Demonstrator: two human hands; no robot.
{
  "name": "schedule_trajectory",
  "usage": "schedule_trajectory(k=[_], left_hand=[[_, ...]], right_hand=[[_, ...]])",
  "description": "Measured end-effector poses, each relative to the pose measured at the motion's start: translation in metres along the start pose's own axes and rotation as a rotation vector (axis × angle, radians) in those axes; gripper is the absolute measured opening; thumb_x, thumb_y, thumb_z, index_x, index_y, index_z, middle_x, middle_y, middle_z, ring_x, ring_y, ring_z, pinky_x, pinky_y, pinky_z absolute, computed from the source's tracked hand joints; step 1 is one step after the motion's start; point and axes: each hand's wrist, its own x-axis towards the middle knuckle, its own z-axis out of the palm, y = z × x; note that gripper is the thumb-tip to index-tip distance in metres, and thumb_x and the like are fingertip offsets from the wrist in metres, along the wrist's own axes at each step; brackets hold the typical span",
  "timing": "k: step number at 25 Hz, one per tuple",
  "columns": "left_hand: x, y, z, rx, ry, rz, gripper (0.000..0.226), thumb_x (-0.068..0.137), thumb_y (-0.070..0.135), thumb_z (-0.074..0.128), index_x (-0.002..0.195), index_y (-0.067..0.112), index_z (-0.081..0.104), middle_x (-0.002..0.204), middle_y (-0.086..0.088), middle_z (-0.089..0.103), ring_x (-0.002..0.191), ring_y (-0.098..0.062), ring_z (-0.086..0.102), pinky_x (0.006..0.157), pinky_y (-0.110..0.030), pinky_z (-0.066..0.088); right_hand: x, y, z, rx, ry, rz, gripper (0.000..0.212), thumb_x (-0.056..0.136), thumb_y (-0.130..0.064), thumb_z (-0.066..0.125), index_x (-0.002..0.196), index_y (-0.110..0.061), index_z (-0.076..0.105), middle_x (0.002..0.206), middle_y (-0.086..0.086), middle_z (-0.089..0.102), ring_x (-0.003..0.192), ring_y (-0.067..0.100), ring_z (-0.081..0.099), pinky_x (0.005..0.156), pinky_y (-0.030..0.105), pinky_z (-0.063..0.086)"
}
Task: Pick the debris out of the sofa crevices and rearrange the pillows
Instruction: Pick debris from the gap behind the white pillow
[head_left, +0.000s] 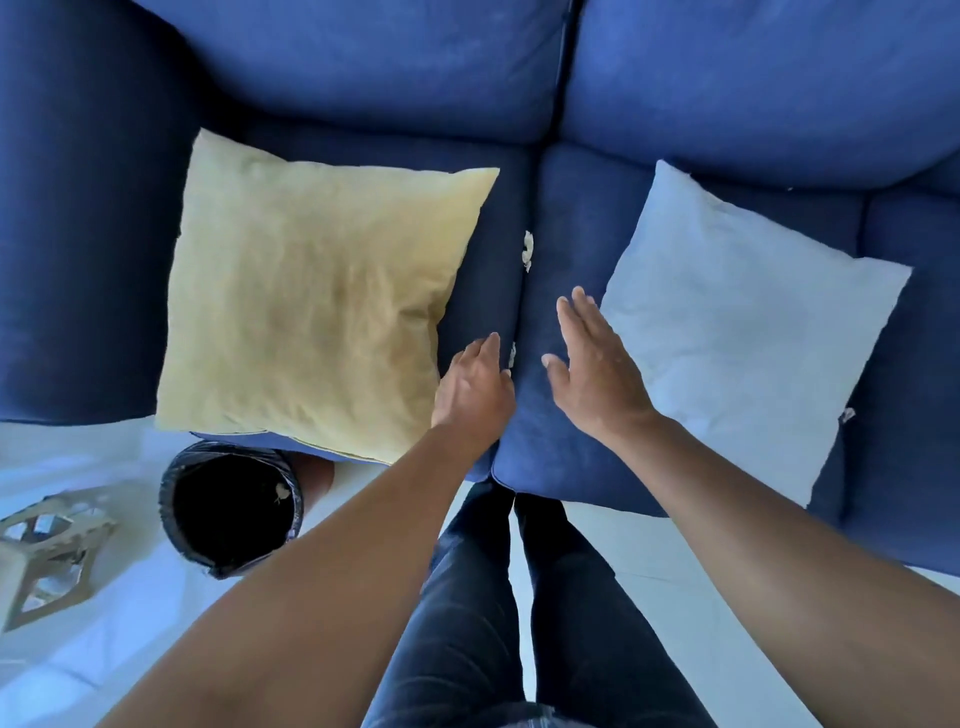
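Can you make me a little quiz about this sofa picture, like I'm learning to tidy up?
1. True or false: the yellow pillow lies on the seat nearest the armrest.
2. Which is closest to the left hand? A) the white pillow B) the small white scrap in the seat crevice C) the bin
3. Fill in: the bin stands on the ____, in front of the sofa.

Key: 1 true. 2 B; a bigger scrap sits farther back in the same crevice. 3 floor. The right hand lies flat and holds nothing.
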Motion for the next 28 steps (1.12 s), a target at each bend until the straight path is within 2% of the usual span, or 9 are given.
schedule_trajectory(k=[2,4,8,13,17,20,23,25,28], left_hand=[[0.02,-0.008,0.023,-0.006,-0.02,-0.027,0.047,0.096,0.016,0.053,0.142,0.007,0.044,0.135,-0.012,0.055,0.122,-0.03,0.053,0.091,-0.042,0.047],[0.037,-0.017,0.048,-0.008,-0.067,-0.048,0.047,0.096,0.015,0.054,0.142,0.008,0.044,0.132,-0.013,0.055,0.12,-0.031,0.054,0.092,-0.043,0.047],[0.061,-0.03,0.097,0.036,-0.118,-0.096,0.056,0.095,0.01,0.055,0.148,0.014,0.038,0.143,-0.008,0.043,0.115,-0.032,0.057,0.092,-0.046,0.05],[0.082,-0.036,0.135,0.327,-0.143,0.08,0.084,0.084,0.001,0.063,0.156,0.013,0.022,0.164,-0.004,0.019,0.118,-0.024,0.054,0.086,-0.038,0.055],[0.097,-0.038,0.148,0.434,-0.113,0.043,0.092,0.079,0.001,0.07,0.156,0.008,0.019,0.155,-0.005,0.032,0.105,-0.024,0.057,0.075,-0.035,0.057],[0.104,-0.039,0.151,0.448,-0.063,0.033,0.073,0.08,0.001,0.067,0.147,0.007,0.039,0.131,-0.006,0.051,0.094,-0.022,0.061,0.063,-0.033,0.055],[0.105,-0.041,0.148,0.429,-0.04,0.017,0.036,0.075,-0.001,0.068,0.108,0.012,0.065,0.11,-0.005,0.06,0.083,-0.021,0.064,0.053,-0.031,0.05],[0.102,-0.041,0.148,0.372,-0.006,-0.012,0.023,0.072,-0.003,0.07,0.089,0.013,0.066,0.101,-0.005,0.063,0.078,-0.022,0.065,0.05,-0.03,0.049],[0.091,-0.04,0.155,0.208,0.09,-0.093,0.024,0.071,-0.002,0.071,0.089,0.013,0.068,0.098,-0.005,0.063,0.08,-0.022,0.065,0.052,-0.03,0.05]], right_hand=[[0.021,0.012,0.014,-0.005,-0.01,-0.002,0.064,0.1,-0.019,0.053,0.155,-0.007,0.024,0.166,0.011,0.014,0.154,0.025,0.015,0.117,0.042,0.033],[0.04,0.024,0.026,-0.012,-0.01,0.001,0.063,0.099,-0.018,0.055,0.154,-0.006,0.026,0.166,0.011,0.017,0.153,0.024,0.019,0.116,0.04,0.035],[0.071,0.055,0.048,-0.037,-0.011,0.006,0.06,0.098,-0.017,0.056,0.152,-0.005,0.033,0.164,0.01,0.024,0.149,0.025,0.03,0.112,0.041,0.039],[0.094,0.082,0.059,-0.067,-0.022,-0.05,0.056,0.097,-0.017,0.057,0.149,-0.004,0.039,0.161,0.011,0.032,0.141,0.03,0.043,0.111,0.043,0.039],[0.113,0.09,0.069,-0.072,-0.031,-0.078,0.057,0.097,-0.018,0.056,0.15,-0.005,0.039,0.161,0.009,0.031,0.142,0.023,0.042,0.112,0.039,0.039],[0.129,0.091,0.075,-0.071,-0.037,-0.083,0.057,0.097,-0.019,0.055,0.151,-0.007,0.038,0.162,0.006,0.029,0.145,0.02,0.037,0.114,0.037,0.037],[0.151,0.09,0.079,-0.08,-0.025,-0.129,0.056,0.096,-0.017,0.056,0.149,-0.006,0.04,0.161,0.008,0.031,0.146,0.022,0.037,0.116,0.037,0.035],[0.168,0.091,0.081,-0.112,-0.01,-0.148,0.055,0.096,-0.014,0.057,0.148,-0.005,0.042,0.16,0.011,0.033,0.142,0.027,0.041,0.116,0.035,0.034],[0.196,0.091,0.086,-0.185,-0.033,-0.143,0.057,0.093,-0.011,0.059,0.147,-0.004,0.042,0.16,0.013,0.032,0.138,0.034,0.041,0.118,0.034,0.03]])
